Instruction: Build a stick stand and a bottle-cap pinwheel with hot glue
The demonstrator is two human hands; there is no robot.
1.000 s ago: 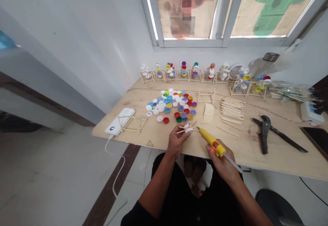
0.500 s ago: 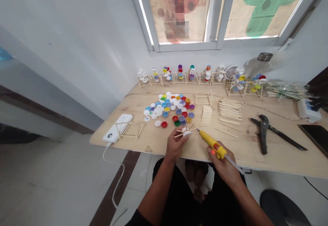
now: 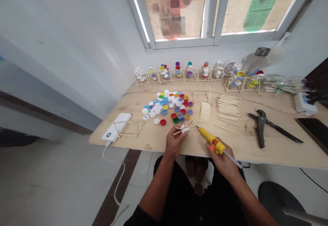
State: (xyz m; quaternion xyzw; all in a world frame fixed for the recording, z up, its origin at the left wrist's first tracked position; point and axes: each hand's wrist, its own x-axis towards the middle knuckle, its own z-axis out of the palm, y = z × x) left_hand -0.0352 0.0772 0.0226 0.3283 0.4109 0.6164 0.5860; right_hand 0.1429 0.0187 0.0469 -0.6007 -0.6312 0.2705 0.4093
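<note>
Between the fingers of my left hand (image 3: 174,143) is a small wheel of wooden sticks with white bottle caps (image 3: 185,129), held just above the table's front edge. My right hand (image 3: 223,157) is wrapped round a yellow hot glue gun (image 3: 210,138), its red light lit and a clear glue stick poking out of the back. The nozzle points at the stick wheel, a small gap from the nearest stick tip. Beyond my hands lies a spread of coloured bottle caps (image 3: 164,112).
Sticks lie in a short pile (image 3: 204,112) and a longer pile (image 3: 228,107). Black pliers (image 3: 261,127) and a phone (image 3: 314,129) are at right. A white power bank (image 3: 117,127) touches a stick frame (image 3: 131,130) at left. Finished cap wheels on stick frames (image 3: 177,72) line the wall.
The glue gun's nozzle has drawn slightly away from the stick wheel. My left hand still grips the wheel. The whole view has shifted a little.
</note>
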